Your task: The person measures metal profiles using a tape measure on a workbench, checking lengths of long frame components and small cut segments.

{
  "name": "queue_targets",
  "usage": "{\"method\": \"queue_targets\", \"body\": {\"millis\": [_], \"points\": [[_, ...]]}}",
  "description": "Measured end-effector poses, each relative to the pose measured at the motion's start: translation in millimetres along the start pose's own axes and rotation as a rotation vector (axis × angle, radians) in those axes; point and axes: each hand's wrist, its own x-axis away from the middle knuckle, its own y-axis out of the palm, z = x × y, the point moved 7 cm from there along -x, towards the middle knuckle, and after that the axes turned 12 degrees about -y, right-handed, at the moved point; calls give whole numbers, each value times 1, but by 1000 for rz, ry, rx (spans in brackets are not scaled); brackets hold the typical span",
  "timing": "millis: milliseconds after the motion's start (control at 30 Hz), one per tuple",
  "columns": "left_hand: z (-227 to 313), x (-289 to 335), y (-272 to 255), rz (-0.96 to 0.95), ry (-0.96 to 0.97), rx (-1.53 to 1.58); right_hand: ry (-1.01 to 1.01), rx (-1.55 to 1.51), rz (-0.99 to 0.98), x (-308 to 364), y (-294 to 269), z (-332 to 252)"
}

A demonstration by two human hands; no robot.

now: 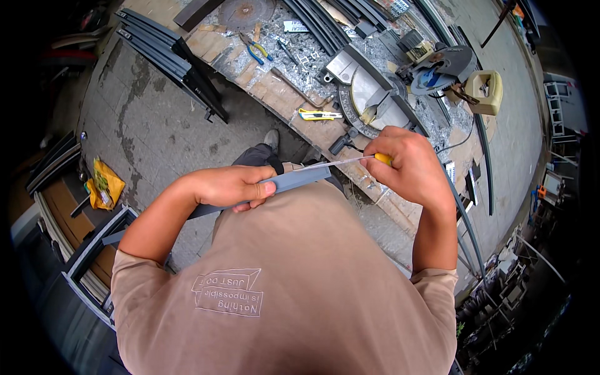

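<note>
from my end, the left hand [234, 186] has its fingers clamped on a grey metal profile [300, 179], thumb flat on top, holding it slantwise across the front of the tan shirt [300, 281]. the near end pokes out to the right of that grip and the rest runs back toward the left forearm. right hand [409, 165] is up a bit higher, fingers closed around a small yellow handle [382, 159], mostly buried in the fist so i can't tell what tool it is. a thin pale strip [342, 162] spans the gap between that fist and the profile's end; film or blade, can't say from here.

just past the right hand there's a small black tool [342, 142] by the counter [394, 206] edge, then a yellow-and-white utility knife [319, 115]. beside those sits a miter saw [400, 106], a little brush [370, 114] resting on its round base. farther up the counter i've got a long metal bar [294, 82], pliers [255, 49] with blue and yellow handles, silvery shavings scattered everywhere, plus a bunch of dark profiles [315, 26] at the back.

off to the left, more long dark profiles [164, 53] lie stacked above the grey floor [150, 119], and a crumpled yellow bag [105, 185] sits farther out near a metal frame [87, 265].
</note>
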Motion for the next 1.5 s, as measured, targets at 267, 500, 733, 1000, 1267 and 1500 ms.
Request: {"method": "queue_targets", "body": {"millis": [267, 500, 733, 1000, 1267, 1500], "points": [[3, 2, 2, 21, -8, -27, -31, -97, -27, 4, 2, 1], [2, 1, 3, 18, -15, -1, -58, -108, -66, 3, 3, 2], [-1, 0, 3, 17, -36, -4, -23, -132, -93, 2, 3, 6], [3, 1, 3, 29, -43, -18, -60, -141, -91, 3, 2, 8], [7, 2, 4, 48, -66, -20, -58, -126, -105, 5, 1, 8], [10, 4, 4, 72, -83, -78, -75, -145, -105, 6, 3, 13]]}}
